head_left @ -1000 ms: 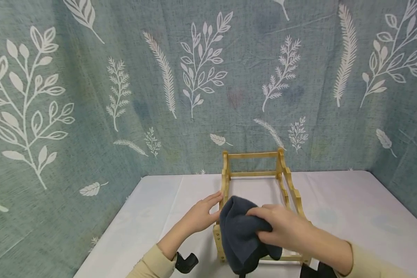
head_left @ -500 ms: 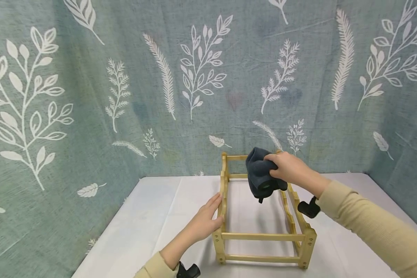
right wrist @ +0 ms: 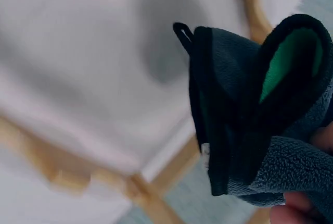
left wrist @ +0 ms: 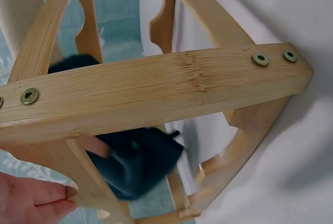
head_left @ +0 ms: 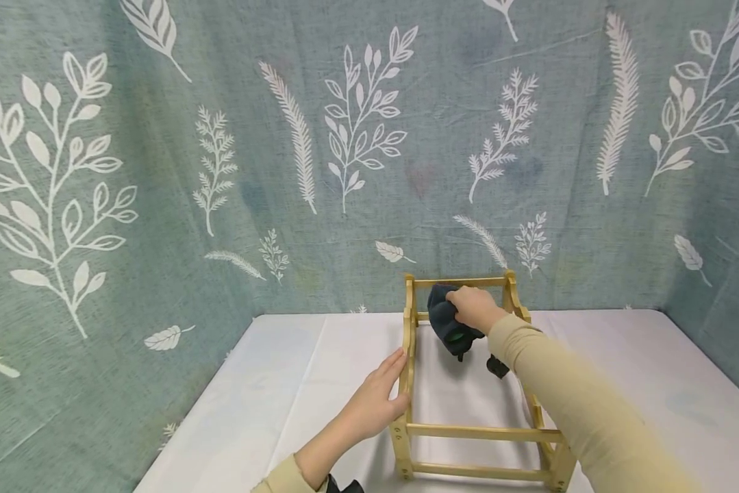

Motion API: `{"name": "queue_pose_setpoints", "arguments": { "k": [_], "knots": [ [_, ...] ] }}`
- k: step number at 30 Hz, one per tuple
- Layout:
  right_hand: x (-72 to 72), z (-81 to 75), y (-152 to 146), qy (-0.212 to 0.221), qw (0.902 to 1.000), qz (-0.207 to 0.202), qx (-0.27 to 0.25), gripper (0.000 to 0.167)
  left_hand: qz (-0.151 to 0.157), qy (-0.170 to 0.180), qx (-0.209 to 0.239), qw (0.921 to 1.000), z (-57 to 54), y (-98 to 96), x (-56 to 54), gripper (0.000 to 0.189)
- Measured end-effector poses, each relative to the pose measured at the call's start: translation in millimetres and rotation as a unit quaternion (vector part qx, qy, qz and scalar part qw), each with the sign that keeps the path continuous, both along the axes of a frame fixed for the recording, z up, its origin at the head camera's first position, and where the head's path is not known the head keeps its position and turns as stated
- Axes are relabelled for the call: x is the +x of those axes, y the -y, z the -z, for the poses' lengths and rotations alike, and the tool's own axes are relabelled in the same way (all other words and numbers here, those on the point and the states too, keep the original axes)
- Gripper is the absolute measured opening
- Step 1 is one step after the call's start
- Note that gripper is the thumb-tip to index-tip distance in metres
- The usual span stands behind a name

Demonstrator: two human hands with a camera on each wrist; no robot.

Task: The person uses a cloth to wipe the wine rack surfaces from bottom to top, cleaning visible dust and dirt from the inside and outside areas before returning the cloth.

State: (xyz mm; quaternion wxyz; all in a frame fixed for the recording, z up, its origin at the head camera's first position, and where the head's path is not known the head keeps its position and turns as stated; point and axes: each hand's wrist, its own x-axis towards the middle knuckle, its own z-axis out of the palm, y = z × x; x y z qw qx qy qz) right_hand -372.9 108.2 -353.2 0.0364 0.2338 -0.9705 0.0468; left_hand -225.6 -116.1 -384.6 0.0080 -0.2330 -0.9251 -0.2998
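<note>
A light wooden rack (head_left: 485, 433) with notched side rails and round crossbars stands on the table. My right hand (head_left: 475, 308) grips a bunched dark blue-grey cloth (head_left: 446, 318) at the rack's far end, overlapping the far crossbars in the head view. In the right wrist view the cloth (right wrist: 234, 109) shows black edging, a green inner side and a small hanging loop. My left hand (head_left: 372, 404) rests against the rack's left rail with fingers straight. The left wrist view shows its fingers (left wrist: 47, 198) at a curved side piece, and the cloth (left wrist: 138, 166) beyond the rack's bolted post (left wrist: 171, 88).
A white cloth covers the table (head_left: 295, 363). Behind it and along both sides hangs a grey-green curtain (head_left: 357, 239) with white leaf prints. The right sleeve (head_left: 579, 404) passes over the rack's right side.
My right hand has carried the cloth from the rack's near end to its far end, lowering it slightly in the last half second. The left hand has stayed at the left rail.
</note>
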Motion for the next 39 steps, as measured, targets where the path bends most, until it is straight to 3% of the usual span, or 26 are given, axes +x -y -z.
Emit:
{"name": "queue_pose_setpoints", "arguments": {
  "k": [6,11,16,24,31,34,39],
  "knots": [
    [-13.5,36.0,24,-0.028,0.9996,-0.002,-0.002,0.032,0.001,-0.002,-0.008,1.0,-1.9,-3.9,4.3,0.063],
    [-17.8,67.2,30,-0.069,0.9973,0.024,0.006,0.021,0.005,0.005,-0.009,0.9999,-1.9,-10.0,6.4,0.064],
    [-15.3,82.3,23,-0.083,0.9949,0.053,0.021,0.015,0.013,0.013,-0.009,0.9998,-0.2,-15.2,6.9,0.063],
    [-11.3,82.3,-2,-0.091,0.9884,0.1,0.069,0.016,0.004,-0.004,-0.03,0.9995,-0.5,-18.9,8.1,0.061],
    [-13.4,77.3,-23,-0.063,0.9697,0.225,0.071,0.019,-0.009,-0.008,-0.039,0.9992,-1.9,-19.4,8.7,0.06],
    [-14.3,76.7,-24,-0.055,0.9616,0.26,0.069,0.024,-0.01,-0.014,-0.034,0.9993,-1.8,-19.9,9.1,0.06],
    [-13.4,67.8,-12,-0.021,0.9666,0.249,0.056,0.025,-0.007,-0.019,-0.036,0.9991,-0.5,-20.3,9.4,0.06]
  ]
}}
